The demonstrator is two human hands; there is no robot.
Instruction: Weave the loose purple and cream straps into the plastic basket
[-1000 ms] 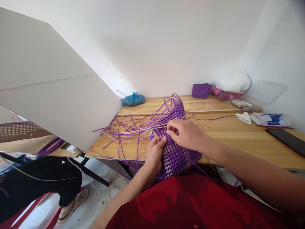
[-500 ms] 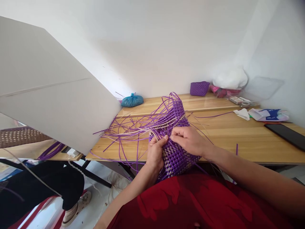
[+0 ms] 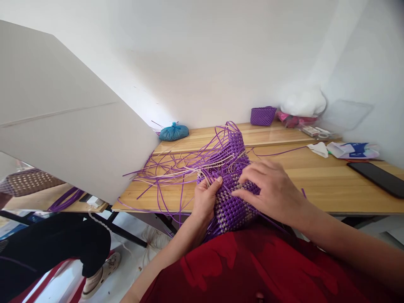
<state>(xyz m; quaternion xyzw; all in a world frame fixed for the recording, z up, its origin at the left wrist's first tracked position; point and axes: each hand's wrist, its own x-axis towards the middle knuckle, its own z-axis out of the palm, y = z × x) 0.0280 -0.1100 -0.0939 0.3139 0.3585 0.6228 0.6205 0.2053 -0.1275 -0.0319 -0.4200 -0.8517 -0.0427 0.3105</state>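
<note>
A purple and beige woven basket (image 3: 232, 208) lies tilted between my lap and the table edge, long loose strips (image 3: 170, 170) fanning from it to the left. My left hand (image 3: 206, 195) grips its left side, thumb on top and fingers round the weave and some strips. Over the right part of the weave is my right hand (image 3: 265, 187), thumb and fingers apart; no strip can be made out between them.
On the wooden table (image 3: 318, 181) are a blue bag (image 3: 174, 131), a small purple basket (image 3: 263, 116), a white bag (image 3: 303, 103), a packet (image 3: 353, 150) and a black phone (image 3: 377, 179). A grey panel (image 3: 69, 105) stands left, a person's leg (image 3: 69, 242) beyond it.
My right hand has moved right, away from my left thumb, and its fingers have spread. My left hand keeps its hold. At the far left, another person's hand and brown woven piece have shifted.
</note>
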